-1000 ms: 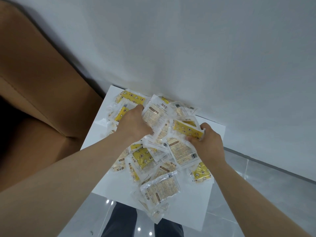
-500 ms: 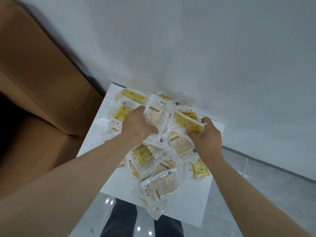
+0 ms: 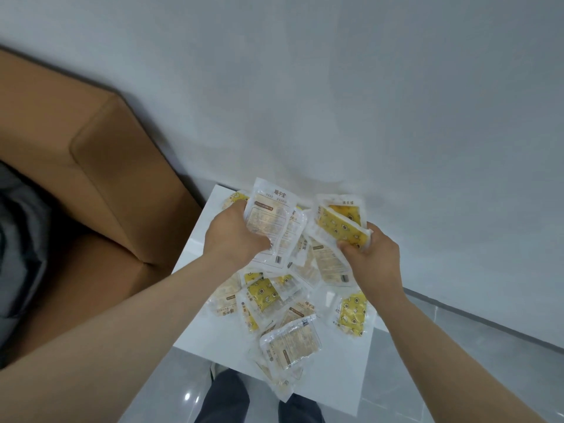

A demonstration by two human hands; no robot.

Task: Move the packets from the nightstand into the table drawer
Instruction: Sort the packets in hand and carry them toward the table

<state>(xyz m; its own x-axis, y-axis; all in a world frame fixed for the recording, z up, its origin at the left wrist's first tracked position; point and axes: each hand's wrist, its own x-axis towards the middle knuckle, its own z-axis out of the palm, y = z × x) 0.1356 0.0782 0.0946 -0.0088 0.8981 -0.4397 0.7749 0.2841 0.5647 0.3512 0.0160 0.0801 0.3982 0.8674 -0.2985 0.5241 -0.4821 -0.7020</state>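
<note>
White worktop [image 3: 335,377] against grey wall [image 3: 366,87], brown upholstery [image 3: 91,178] on the left. The left hand [image 3: 235,236] is curled round a beige packet bundle [image 3: 270,221]; the right hand [image 3: 372,254] grips yellow packets [image 3: 341,227]. Both are held above the loose packets [image 3: 262,294] strewn on the worktop.

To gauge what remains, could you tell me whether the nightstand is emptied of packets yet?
Not empty: many packets lie scattered on the nightstand top.
</note>
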